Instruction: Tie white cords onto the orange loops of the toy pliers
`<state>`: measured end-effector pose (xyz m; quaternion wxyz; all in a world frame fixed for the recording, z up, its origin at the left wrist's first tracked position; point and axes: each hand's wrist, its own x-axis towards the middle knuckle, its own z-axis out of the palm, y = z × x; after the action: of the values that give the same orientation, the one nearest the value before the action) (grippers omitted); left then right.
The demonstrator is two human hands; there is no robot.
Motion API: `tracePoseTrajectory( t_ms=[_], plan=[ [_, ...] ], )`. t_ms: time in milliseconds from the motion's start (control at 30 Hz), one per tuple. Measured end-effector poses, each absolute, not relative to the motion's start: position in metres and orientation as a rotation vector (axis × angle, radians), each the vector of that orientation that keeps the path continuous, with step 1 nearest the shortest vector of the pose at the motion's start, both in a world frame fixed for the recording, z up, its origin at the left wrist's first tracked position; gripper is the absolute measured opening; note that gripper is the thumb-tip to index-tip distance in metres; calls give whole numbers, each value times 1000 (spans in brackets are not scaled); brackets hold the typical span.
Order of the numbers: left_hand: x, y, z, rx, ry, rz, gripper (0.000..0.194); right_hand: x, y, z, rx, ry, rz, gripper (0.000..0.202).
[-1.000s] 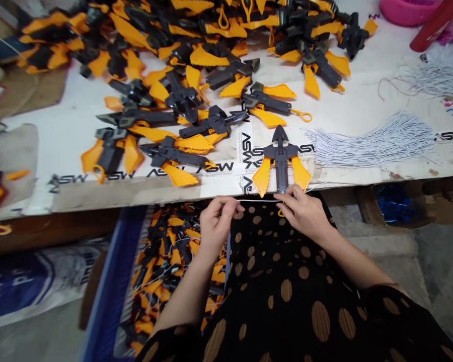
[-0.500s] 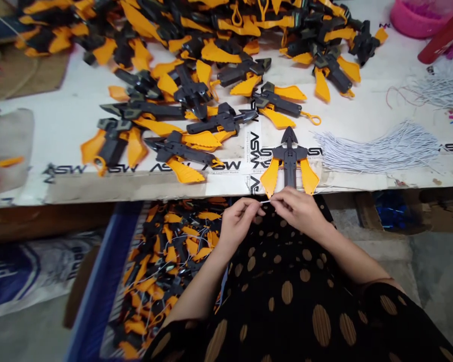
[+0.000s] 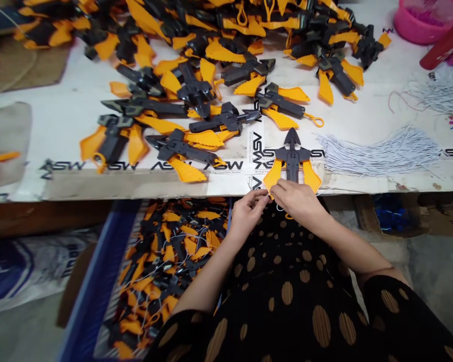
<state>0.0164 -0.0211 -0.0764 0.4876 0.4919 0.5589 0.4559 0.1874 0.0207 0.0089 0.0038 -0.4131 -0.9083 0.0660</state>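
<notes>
A black plastic toy (image 3: 292, 157) with an arrowhead tip and two orange wings lies at the table's front edge, tip pointing away from me. My left hand (image 3: 250, 213) is closed in a pinch beside the tip of the left wing. Over the toy's near end, my right hand (image 3: 299, 202) is closed too, its fingertips meeting those of the left. A thin white string (image 3: 280, 206) runs at the fingers and curls below the right hand, near the toy's orange ring (image 3: 289, 216). Most of the string is hidden by my fingers.
Similar black and orange toys (image 3: 226, 120) heap across the table. A bundle of white strings (image 3: 381, 151) lies at right, below a pink basket (image 3: 419, 27) and a red cylinder (image 3: 443, 48). Under the edge, a blue crate (image 3: 92, 281) holds many toys with strings.
Both hands have come closer together, the right one moving slightly up over the toy's end. The white string stretched between them is now mostly hidden, and a curl of it shows below.
</notes>
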Motion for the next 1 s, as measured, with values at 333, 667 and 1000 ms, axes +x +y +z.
tracePoseTrajectory(
  t_ms=[333,667,1000],
  plan=[
    [19,-20,-70,1813,1644,1034,21,194,14,-4,-1235,-2653,260,24],
    [-48,-39,-39,1306,1529,1182,21,200,11,-11,-1198,-2640,153,19],
    [-26,-59,-34,949,1038,1159,33,190,-4,-10,-947,-2251,742,23]
  ],
)
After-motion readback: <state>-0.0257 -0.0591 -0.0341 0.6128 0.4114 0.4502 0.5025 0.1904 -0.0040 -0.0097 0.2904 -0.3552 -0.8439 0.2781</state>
